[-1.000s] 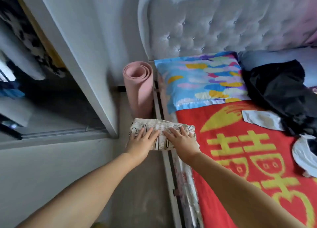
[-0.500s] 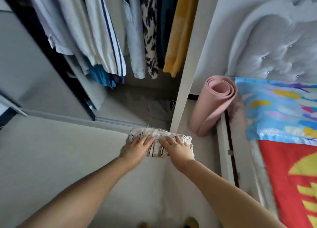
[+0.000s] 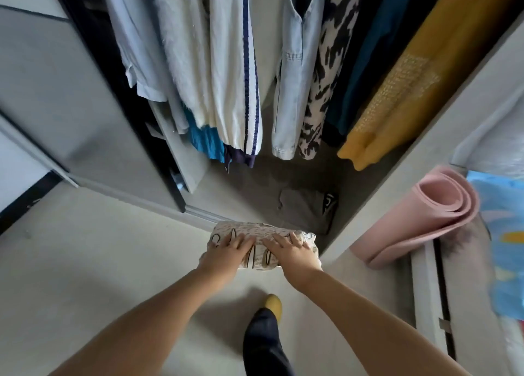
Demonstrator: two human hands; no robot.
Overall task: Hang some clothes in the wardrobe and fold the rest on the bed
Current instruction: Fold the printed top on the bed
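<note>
A folded cream garment with a cartoon print [image 3: 256, 229] is held in the air between both hands, just in front of the open wardrobe [image 3: 255, 183]. My left hand [image 3: 226, 251] grips its left half and my right hand [image 3: 293, 251] grips its right half, fingers spread on top, thumbs hidden beneath. Several clothes hang inside the wardrobe: a white piece with blue stripes [image 3: 235, 64], a pale denim piece [image 3: 295, 78], a black-and-white print [image 3: 326, 78] and a yellow one [image 3: 402, 78]. A dark folded garment [image 3: 306, 208] lies on the wardrobe floor.
The grey sliding door [image 3: 71, 106] stands at the left and the wardrobe side panel [image 3: 425, 154] at the right. A rolled pink mat [image 3: 425, 220] leans between the panel and the bed, beside a colourful pillow [image 3: 504, 234]. My yellow slipper [image 3: 273, 305] steps on the pale floor.
The view has swung left from the bed to face the wardrobe. Both hands have carried the folded garment along, and it is now nearer the wardrobe opening. A foot has stepped forward.
</note>
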